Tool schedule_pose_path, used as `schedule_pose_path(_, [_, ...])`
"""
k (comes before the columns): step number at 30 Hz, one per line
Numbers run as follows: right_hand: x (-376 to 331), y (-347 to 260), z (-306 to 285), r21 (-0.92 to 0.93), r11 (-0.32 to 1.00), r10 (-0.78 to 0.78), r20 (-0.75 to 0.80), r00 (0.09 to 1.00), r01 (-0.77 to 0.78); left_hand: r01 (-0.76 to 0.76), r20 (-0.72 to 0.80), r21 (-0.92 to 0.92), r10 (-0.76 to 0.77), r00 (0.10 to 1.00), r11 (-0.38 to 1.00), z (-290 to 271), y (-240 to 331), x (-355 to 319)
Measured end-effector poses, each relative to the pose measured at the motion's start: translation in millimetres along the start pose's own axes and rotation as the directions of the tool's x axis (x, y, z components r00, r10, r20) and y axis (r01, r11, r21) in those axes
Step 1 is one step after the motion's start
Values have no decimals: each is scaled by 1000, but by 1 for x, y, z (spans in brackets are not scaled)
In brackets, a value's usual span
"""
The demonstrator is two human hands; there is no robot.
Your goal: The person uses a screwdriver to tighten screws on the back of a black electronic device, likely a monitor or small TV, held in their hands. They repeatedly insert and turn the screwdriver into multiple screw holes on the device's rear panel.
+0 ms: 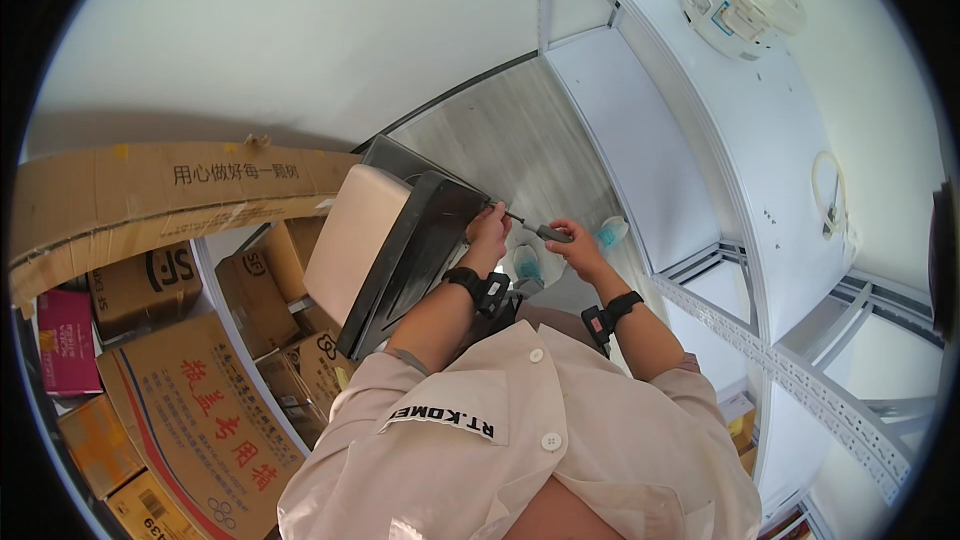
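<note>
"So, status?"
"Right hand (578, 248) closed round screwdriver (553, 233); left hand (487, 232) at edge of pink-and-black casing (395, 248), grip unclear. Casing's by long carton (180, 190), right end."
"Step?"
"Likely screwdriving; next calls for steady alignment."

A boxy case (392, 245), beige panel and black body, sits slanted; a grey-handled screwdriver (548, 233) points its dark shaft toward the case's black corner.
</note>
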State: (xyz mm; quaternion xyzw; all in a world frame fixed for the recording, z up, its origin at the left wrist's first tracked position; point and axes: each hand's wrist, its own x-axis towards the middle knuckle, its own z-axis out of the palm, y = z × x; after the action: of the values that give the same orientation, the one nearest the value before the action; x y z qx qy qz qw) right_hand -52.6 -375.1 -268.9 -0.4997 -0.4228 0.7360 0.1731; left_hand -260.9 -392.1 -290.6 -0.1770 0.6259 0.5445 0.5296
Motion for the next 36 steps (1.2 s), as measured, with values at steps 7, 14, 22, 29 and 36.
schedule_pose_path(7, [4,1,-15,436,785,378,226,898,-440,-72,-127,-21,69,989,997,5,-7,7])
schedule_pose_path(14, [7,8,-12,216,930,275,126,953,-297,-28,101,-26,31,994,999,-7,-7,16])
schedule_pose_path(22, [6,12,-10,155,982,101,42,994,-106,-30,-67,-55,26,997,998,4,-4,0])
schedule_pose_path(29, [3,13,-11,151,984,91,23,996,-93,-18,-64,-14,17,998,1000,4,-4,-3])
schedule_pose_path(36, [2,15,-12,160,982,94,38,995,-99,-2,-39,11,3,999,1000,2,-3,-1])
